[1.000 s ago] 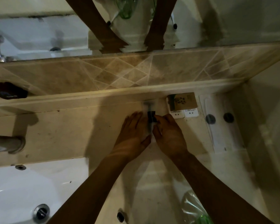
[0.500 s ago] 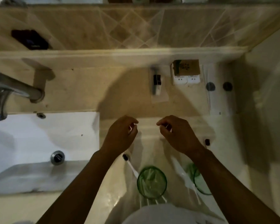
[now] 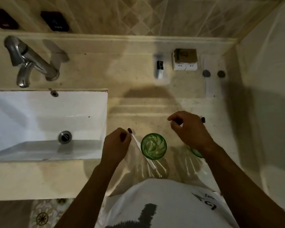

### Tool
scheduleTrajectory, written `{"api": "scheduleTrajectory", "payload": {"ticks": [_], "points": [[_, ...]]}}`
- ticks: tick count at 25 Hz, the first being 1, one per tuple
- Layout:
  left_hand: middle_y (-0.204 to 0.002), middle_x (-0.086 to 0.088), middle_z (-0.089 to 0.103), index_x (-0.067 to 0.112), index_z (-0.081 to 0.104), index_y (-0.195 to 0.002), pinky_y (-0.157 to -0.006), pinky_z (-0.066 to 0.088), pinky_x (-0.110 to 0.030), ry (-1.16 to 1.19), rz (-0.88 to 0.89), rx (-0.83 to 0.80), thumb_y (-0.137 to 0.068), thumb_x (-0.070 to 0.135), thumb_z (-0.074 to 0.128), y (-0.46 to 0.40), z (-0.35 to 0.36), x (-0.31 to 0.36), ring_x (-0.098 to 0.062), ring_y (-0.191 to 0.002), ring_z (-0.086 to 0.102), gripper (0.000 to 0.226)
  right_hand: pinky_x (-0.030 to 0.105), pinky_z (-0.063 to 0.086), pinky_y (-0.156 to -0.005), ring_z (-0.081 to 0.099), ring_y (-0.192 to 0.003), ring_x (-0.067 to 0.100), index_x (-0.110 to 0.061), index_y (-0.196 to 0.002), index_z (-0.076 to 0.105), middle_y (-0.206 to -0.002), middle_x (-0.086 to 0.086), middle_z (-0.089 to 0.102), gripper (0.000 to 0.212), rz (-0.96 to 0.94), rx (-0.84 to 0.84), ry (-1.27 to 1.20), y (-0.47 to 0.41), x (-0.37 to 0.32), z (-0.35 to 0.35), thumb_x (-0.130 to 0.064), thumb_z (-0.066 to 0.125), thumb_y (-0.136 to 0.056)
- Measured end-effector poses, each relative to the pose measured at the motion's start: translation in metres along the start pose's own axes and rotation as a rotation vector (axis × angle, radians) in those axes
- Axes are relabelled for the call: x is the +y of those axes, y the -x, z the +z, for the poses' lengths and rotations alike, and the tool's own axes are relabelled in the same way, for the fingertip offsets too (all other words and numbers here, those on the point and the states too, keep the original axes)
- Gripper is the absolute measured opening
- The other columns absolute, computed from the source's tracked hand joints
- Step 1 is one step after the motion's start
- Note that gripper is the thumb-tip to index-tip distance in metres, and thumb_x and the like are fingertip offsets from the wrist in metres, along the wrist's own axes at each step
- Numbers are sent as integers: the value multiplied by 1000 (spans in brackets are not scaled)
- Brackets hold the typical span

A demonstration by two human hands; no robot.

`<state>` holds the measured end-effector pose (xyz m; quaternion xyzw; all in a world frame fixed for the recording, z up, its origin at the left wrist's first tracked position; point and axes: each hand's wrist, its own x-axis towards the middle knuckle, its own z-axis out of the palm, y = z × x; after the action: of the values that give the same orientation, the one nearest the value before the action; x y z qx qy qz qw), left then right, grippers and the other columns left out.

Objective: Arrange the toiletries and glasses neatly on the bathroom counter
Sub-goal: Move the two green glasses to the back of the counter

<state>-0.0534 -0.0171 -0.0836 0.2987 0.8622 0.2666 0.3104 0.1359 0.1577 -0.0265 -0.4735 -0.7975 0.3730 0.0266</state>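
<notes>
A green glass stands upright near the counter's front edge. A white toothbrush with a dark head lies slanted along its left side. My left hand hovers just left of the brush head, fingers loosely curled, with no clear hold on it. My right hand hangs over the counter to the right, thumb and forefinger close together with nothing visible between them. A second green glass is mostly hidden under my right wrist. A second toothbrush head peeks out behind that hand.
At the back of the counter lie a small tube, a brown box on two white boxes and a clear pack with two dark caps. The white sink and chrome tap are on the left; a wall stands at the right.
Both hands left the small tube at the back of the counter and drew back to the front by the glasses and toothbrushes. The view tilted downward.
</notes>
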Motion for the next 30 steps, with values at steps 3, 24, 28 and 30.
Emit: {"api": "scheduleTrajectory", "payload": {"ticks": [3, 24, 28, 30], "points": [[-59, 9, 56, 22, 55, -64, -53, 33, -21, -104, -79, -29, -92, 39, 61, 6, 13, -2, -12, -60, 55, 33, 8, 38, -71, 59, -81, 1, -22, -105, 73, -101, -6, 71, 15, 87, 89, 91, 5, 17, -24, -19, 66, -92], [-100, -19, 74, -3, 71, -96, -84, 59, -43, 1043, -373, -17, -89, -11, 49, 40, 12, 35, -33, -97, 72, 25, 43, 62, -80, 74, -84, 24, -18, -126, 60, -112, -3, 66, 40, 286, -163, -559, 39, -2, 41, -4, 62, -88], [-106, -30, 68, -10, 68, -95, -95, 54, -47, 1215, -344, 43, -85, -17, 47, 21, 8, 44, -41, -108, 66, 24, 47, 59, -90, 72, -101, 26, -15, -117, 63, -122, 2, 64, 37, 360, -83, -829, 21, -8, 44, -4, 67, -82], [-112, -32, 66, -9, 70, -94, -98, 51, -48, 1236, -315, 47, -84, -19, 47, 11, 6, 47, -43, -111, 64, 26, 46, 56, -96, 72, -103, 20, -15, -115, 66, -122, 6, 68, 35, 389, -70, -934, 14, -13, 45, 2, 62, -84]]}}
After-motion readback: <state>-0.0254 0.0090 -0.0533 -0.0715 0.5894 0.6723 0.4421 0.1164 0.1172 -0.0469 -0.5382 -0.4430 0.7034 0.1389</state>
